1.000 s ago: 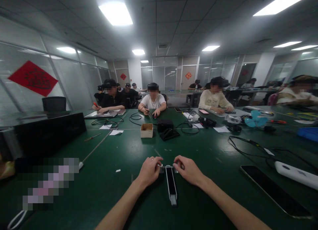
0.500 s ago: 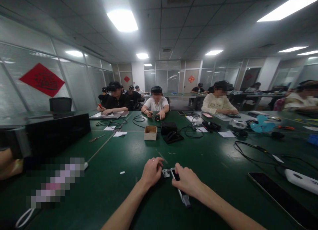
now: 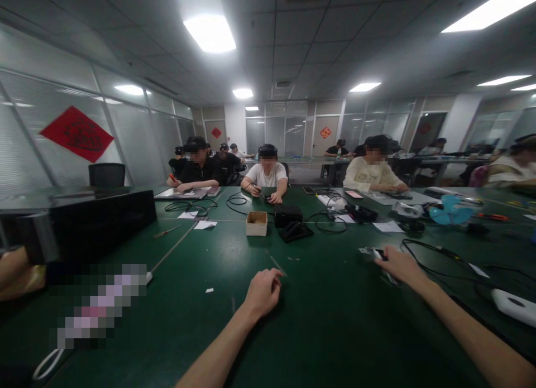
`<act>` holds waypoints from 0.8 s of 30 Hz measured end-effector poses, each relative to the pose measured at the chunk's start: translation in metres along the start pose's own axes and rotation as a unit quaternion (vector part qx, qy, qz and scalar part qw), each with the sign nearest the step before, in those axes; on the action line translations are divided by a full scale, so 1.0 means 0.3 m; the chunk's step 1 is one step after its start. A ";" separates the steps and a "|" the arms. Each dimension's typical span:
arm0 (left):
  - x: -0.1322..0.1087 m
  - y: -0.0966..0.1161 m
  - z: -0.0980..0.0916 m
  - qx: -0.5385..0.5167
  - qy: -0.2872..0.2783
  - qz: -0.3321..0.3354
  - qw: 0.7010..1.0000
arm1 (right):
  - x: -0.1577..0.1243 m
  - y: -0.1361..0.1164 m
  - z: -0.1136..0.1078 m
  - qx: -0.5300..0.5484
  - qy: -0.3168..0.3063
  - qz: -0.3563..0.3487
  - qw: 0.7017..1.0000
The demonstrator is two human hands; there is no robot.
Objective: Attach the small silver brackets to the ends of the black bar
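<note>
Gripping a small black-and-silver device [image 3: 376,253] in the right hand [image 3: 402,266] at about 2 o'clock, above the green work table [image 3: 335,326]; motion blur hiding the exact shape of the device. Closing the fingers [image 3: 397,258] around its near end, with the rest of the device sticking out to the left of the hand. Holding the left hand [image 3: 263,292] at about 12 o'clock, low over the table, with the fingers [image 3: 272,279] loosely curled and no held thing showing; hiding of the palm side leaving its contents impossible to tell.

Lying near the left fingertips, a thin pale strip [image 3: 277,264]. Sitting farther out at 12 o'clock, an open cardboard box [image 3: 256,224], beside a black case [image 3: 288,215] and a dark stand [image 3: 295,231]. Curving just beside the right hand, at 2 o'clock, a black cable [image 3: 435,263], running toward a white power strip [image 3: 514,307] at 3 o'clock. Showing beyond, at 1 o'clock, teal fan blades [image 3: 450,210].

Blocking the view at 10 o'clock, a large black box [image 3: 79,223]; sitting closer at 9 o'clock, a pixelated object [image 3: 100,304]. Working across the table, a co-worker in a white T-shirt [image 3: 267,175] and another in a cream top [image 3: 372,177], with their hands staying well apart from the device.
</note>
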State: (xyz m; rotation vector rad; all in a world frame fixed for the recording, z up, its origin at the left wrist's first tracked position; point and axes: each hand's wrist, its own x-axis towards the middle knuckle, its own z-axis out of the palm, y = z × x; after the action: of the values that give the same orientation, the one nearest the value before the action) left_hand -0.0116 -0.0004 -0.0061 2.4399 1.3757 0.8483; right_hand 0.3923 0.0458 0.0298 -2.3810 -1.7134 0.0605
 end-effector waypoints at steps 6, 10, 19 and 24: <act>0.001 0.006 -0.006 0.007 -0.014 -0.001 1.000 | 0.052 0.138 0.016 -0.022 -0.024 0.040 0.999; 0.002 0.004 -0.002 0.013 -0.025 -0.004 1.000 | 0.095 0.164 0.025 -0.053 0.000 0.027 0.998; 0.002 0.002 0.001 0.022 -0.034 0.003 0.999 | 0.145 0.164 0.031 -0.085 0.020 0.013 0.996; 0.002 0.012 -0.003 0.037 -0.046 0.000 0.998 | 0.185 0.118 0.034 -0.055 0.044 -0.037 0.997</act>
State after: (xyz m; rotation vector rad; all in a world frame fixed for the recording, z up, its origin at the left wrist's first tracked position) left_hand -0.0094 -0.0020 -0.0034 2.4995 1.3992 0.6879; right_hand 0.4417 0.0886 0.0180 -2.3547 -1.8066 -0.1511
